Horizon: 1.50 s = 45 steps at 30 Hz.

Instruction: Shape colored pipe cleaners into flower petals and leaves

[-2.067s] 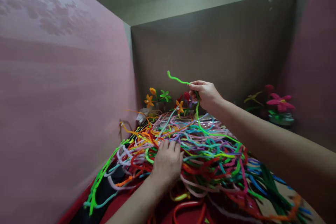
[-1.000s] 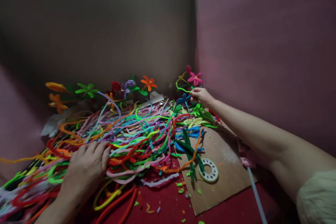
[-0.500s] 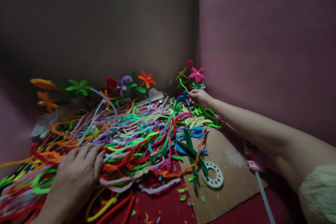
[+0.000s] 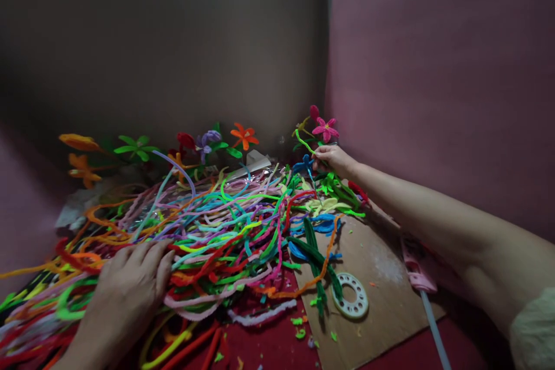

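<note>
A heap of colourful pipe cleaners point(image 4: 225, 219) spreads over the surface before me. My left hand point(image 4: 134, 277) lies palm down on its near left part, fingers lightly bent and not gripping anything I can see. Farther off on the right, my right hand point(image 4: 332, 159) has its fingers pinched on a light green pipe cleaner point(image 4: 304, 142), whose end sticks up to the left. Just beside and below those fingers is a blue pipe-cleaner flower point(image 4: 303, 164). Under the hand lie bright green leaf shapes point(image 4: 330, 184) and pale yellow petals point(image 4: 327, 206).
Finished flowers, such as an orange one point(image 4: 245, 136) and a pink one point(image 4: 325, 129), stand along the back wall. A cardboard sheet point(image 4: 385, 312) bears a white ring-shaped spool point(image 4: 352, 296) and dark green strips point(image 4: 313, 248). At right lies a pink glue gun point(image 4: 420, 277) with its glue stick.
The view has shifted slightly, so the back flowers appear a little lower and farther right. Both hands keep nearly the same place, the right one still pinching the green pipe cleaner.
</note>
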Tool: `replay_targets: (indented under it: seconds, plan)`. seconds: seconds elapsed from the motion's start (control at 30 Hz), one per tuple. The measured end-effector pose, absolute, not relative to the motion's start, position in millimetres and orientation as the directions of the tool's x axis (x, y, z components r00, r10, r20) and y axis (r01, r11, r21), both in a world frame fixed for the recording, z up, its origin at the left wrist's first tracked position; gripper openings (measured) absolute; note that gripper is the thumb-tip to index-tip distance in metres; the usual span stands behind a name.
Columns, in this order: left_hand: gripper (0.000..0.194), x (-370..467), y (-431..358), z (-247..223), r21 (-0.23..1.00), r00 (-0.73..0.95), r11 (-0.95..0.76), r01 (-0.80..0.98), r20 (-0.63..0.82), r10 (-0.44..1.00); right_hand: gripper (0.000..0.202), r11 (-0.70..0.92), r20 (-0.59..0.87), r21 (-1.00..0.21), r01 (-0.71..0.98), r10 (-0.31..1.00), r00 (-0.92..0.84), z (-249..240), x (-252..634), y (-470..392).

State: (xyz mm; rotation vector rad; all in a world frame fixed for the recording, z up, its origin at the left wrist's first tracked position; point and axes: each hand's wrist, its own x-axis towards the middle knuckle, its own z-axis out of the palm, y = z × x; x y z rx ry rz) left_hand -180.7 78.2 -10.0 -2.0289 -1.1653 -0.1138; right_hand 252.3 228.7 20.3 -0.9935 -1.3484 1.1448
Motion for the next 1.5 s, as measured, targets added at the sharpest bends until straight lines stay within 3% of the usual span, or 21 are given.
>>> replay_targets:
  seconds: [0.17,0.27,0.37,0.4,0.47,0.53,0.6,0.73,0.83,0.93,1.1,1.23,1.33,1.5]
  plan:
    - [0.036,-184,104,-12,-0.411,0.468,-0.307,0.858,0.385,0.795,0.01,0.297,0.298,-0.954,-0.037,0.953,-0.051,70,243,214]
    - [0.038,-178,118,1,-0.146,0.338,-0.306,0.941,0.333,0.88,0.009,0.354,0.35,-0.93,-0.1,0.935,0.059,103,226,195]
    - [0.036,-171,118,26,0.167,0.24,-0.28,0.945,0.225,0.944,0.015,0.261,0.237,-0.919,-0.297,0.965,0.116,125,197,167]
    - [0.035,-168,113,35,0.229,0.183,-0.248,0.941,0.273,0.945,0.018,0.205,0.177,-0.909,-0.362,0.978,0.108,129,185,156]
    - [0.033,-160,97,51,0.287,0.04,-0.213,0.934,0.509,0.86,0.02,0.091,0.095,-0.881,-0.465,0.995,0.014,129,158,134]
    - [0.032,-148,73,60,0.313,0.01,-0.272,0.91,0.639,0.769,0.022,-0.013,0.052,-0.851,-0.526,0.993,-0.108,123,133,113]
    - [0.032,-132,47,59,0.317,0.107,-0.365,0.875,0.61,0.785,0.024,-0.12,-0.001,-0.805,-0.581,0.98,-0.201,112,112,95]
    - [0.05,-106,12,32,-0.05,0.507,-0.54,0.84,0.426,0.749,0.02,-0.293,-0.079,-0.702,-0.65,0.938,-0.337,87,97,76]
    - [0.051,-104,20,9,-0.22,0.527,-0.479,0.85,0.355,0.772,0.017,-0.319,-0.099,-0.671,-0.669,0.933,-0.346,75,104,71]
    - [0.054,-112,55,-3,-0.29,0.52,-0.441,0.85,0.323,0.791,0.016,-0.284,-0.087,-0.657,-0.698,0.949,-0.304,69,115,70]
    - [0.054,-119,106,-3,-0.262,0.437,-0.36,0.896,0.366,0.822,0.018,-0.231,-0.086,-0.64,-0.733,0.969,-0.23,58,122,68]
    - [0.056,-110,97,14,-0.209,0.443,-0.392,0.896,0.347,0.827,0.019,-0.191,-0.101,-0.577,-0.794,0.981,-0.163,45,124,71]
    - [0.065,-93,68,30,-0.069,0.581,-0.604,0.794,0.382,0.719,0.017,-0.191,-0.11,-0.503,-0.843,0.982,-0.156,36,125,74]
    - [0.059,-51,18,26,0.149,0.674,-0.801,0.58,0.464,0.575,0.018,-0.18,-0.127,-0.451,-0.874,0.982,-0.137,28,121,71]
